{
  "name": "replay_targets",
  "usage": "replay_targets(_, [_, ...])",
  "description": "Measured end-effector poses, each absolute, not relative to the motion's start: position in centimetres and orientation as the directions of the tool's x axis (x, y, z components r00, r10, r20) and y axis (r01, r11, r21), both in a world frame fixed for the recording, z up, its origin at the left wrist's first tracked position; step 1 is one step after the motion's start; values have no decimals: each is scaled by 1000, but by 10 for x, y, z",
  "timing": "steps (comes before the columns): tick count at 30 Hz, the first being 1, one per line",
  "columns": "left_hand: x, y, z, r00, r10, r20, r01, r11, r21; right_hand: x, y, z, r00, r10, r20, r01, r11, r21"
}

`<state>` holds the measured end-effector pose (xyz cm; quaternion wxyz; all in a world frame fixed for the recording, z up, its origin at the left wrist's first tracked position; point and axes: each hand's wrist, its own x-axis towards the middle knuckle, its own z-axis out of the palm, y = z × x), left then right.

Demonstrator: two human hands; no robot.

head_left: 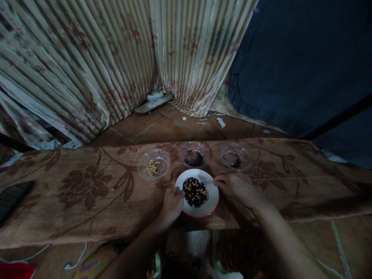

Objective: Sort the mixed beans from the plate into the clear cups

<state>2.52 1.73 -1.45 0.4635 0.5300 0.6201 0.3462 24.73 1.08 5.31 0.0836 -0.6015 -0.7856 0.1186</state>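
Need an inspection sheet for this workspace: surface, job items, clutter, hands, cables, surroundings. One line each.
Surface: brown flower-patterned cloth.
Job's things: red-rimmed plate bearing mixed pale and dark pieces; left tub holds pale pieces, middle tub and right tub dark ones.
Clutter: dark flat object at the cloth's left end; white scraps on the floor beyond.
Hands: left hand grips the plate's rim; right hand holds a thin metal utensil over the plate.
Cables: white cable on the near floor, left.
Surroundings: striped curtains, dark blue fabric, tiled floor.

One head-worn camera looks forward and down over the nearby table (pixel 58 226).
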Motion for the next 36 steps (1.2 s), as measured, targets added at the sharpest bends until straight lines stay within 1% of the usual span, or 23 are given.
replay_targets(5, [26,17,-12,-2,976,-217,334,205,920,246,10,57,-266,964,-14,921,250,-298])
replay_targets(10, [25,17,-15,-7,972,-234,326,223,919,246,11,56,-268,963,30,907,263,-328])
replay_targets(13, [24,17,-17,-15,973,-229,343,220,913,247,10,59,-272,961,50,877,269,-399])
replay_targets(16, [25,17,-17,-14,972,-234,323,226,919,254,9,64,-239,968,78,836,246,-490])
replay_targets(19, [25,18,-15,-13,969,-248,315,239,919,273,8,69,-104,984,145,822,167,-544])
replay_targets(22, [24,18,-13,9,971,-238,339,221,914,302,7,69,130,966,224,836,15,-549])
replay_targets(23, [24,18,-12,14,972,-236,345,217,913,312,6,69,211,947,244,844,-51,-533])
replay_targets(25, [23,18,-11,17,972,-235,344,216,914,327,6,68,311,916,254,860,-158,-485])
replay_targets(27, [23,18,-12,9,972,-236,343,219,914,335,7,67,375,885,276,873,-236,-428])
replay_targets(29, [23,19,-13,-4,973,-230,345,217,913,337,9,65,408,852,329,881,-273,-386])
replay_targets(31, [23,19,-15,-1,974,-226,340,212,916,332,11,64,413,832,371,883,-266,-385])
replay_targets(32, [23,19,-16,5,974,-227,335,212,918,328,12,63,407,835,370,879,-249,-406])
replay_targets(34, [23,19,-18,13,974,-227,329,210,921,315,12,63,371,867,333,860,-185,-476])
replay_targets(36, [23,18,-19,11,975,-222,326,207,923,298,12,64,254,927,276,837,-68,-543])
